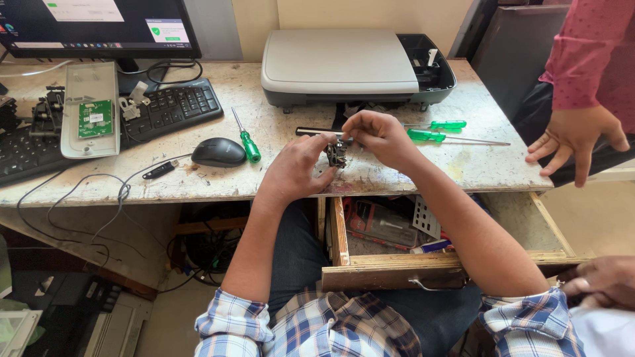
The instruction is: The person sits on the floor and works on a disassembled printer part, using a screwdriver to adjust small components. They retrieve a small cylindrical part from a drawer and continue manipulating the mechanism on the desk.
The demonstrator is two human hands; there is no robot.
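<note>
Hands are meeting over the worktop (463, 168) edge: we are pinching a small dark mechanism (337, 154) between our left hand (299, 166) and right hand (378, 137). Screwdrivers (433, 135) are lying unused nearby, so we judge the work unfinished.

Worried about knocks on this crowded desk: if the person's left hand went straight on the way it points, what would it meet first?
The small dark part already at the left hand's fingertips, then the right hand just beyond it.
</note>
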